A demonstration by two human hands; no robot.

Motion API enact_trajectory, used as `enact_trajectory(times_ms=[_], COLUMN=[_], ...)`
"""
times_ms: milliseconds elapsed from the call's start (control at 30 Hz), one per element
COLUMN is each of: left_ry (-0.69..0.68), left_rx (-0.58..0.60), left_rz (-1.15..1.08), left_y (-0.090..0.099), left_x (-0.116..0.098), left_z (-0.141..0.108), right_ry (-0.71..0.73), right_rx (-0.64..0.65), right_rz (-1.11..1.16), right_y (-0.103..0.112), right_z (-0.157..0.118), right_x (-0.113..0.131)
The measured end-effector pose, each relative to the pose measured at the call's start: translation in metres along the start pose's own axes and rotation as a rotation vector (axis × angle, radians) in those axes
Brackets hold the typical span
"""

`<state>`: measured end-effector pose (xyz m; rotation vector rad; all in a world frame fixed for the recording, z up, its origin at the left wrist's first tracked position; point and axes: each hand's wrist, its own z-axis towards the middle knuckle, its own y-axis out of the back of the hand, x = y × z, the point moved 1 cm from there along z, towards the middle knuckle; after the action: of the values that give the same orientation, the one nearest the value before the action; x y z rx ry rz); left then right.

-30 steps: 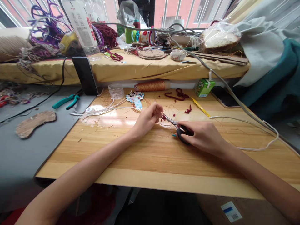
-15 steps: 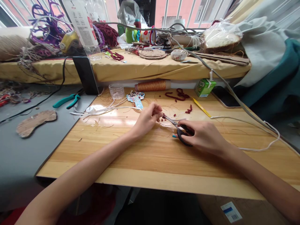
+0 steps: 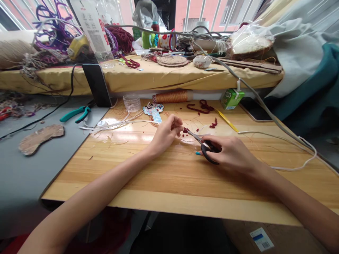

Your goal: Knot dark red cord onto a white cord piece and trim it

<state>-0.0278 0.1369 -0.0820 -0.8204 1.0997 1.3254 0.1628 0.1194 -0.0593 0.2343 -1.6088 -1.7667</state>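
Observation:
My left hand point(image 3: 169, 133) is closed in a pinch above the wooden table, thumb and fingertips together. At its fingertips shows a small tuft of dark red yarn point(image 3: 185, 130), most of it hidden by the fingers. My right hand point(image 3: 233, 152) grips scissors point(image 3: 209, 152) by their black handles. The scissor tips point left and meet the red tuft beside my left fingertips. Small dark red yarn clippings lie on the table around the blades. Farther back are a short red yarn piece point(image 3: 213, 123) and a longer dark red yarn strand point(image 3: 202, 106).
A yellow tool point(image 3: 227, 120), a green drink carton point(image 3: 232, 98) and a phone point(image 3: 254, 109) are at the back right. A thread spool point(image 3: 172, 96), clear round container point(image 3: 131, 103) and white cords stand behind my left hand. Teal-handled pliers point(image 3: 75, 113) lie left. A grey cable crosses the right side.
My right hand and the scissors have shifted very slightly right. More of the red tuft shows at the scissor tips. My left hand stays nearly in place.

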Motion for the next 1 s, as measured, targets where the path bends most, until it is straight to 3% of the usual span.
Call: enact_trajectory(times_ms=[467, 733, 867, 1000], left_ry=[-0.009, -0.003, -0.022, -0.11], left_rx=[-0.016, -0.04, -0.055, -0.111], left_rz=[-0.003, 0.004, 0.11, 0.301], left_y=[0.0003, 0.0015, 0.0016, 0.0008], left_x=[-0.0022, 0.0005, -0.001, -0.0073], left_z=[-0.0001, 0.001, -0.0007, -0.0041], right_ry=[0.049, -0.004, -0.049, -0.027], right_rx=[-0.016, -0.072, -0.175, -0.14], right_rz=[0.051, 0.109, 0.044, -0.054], right_y=[-0.0001, 0.002, 0.0043, 0.0023], right_z=[-0.0029, -0.0017, -0.0011, -0.0021], right_x=[0.0012, 0.0017, 0.0034, 0.0075])
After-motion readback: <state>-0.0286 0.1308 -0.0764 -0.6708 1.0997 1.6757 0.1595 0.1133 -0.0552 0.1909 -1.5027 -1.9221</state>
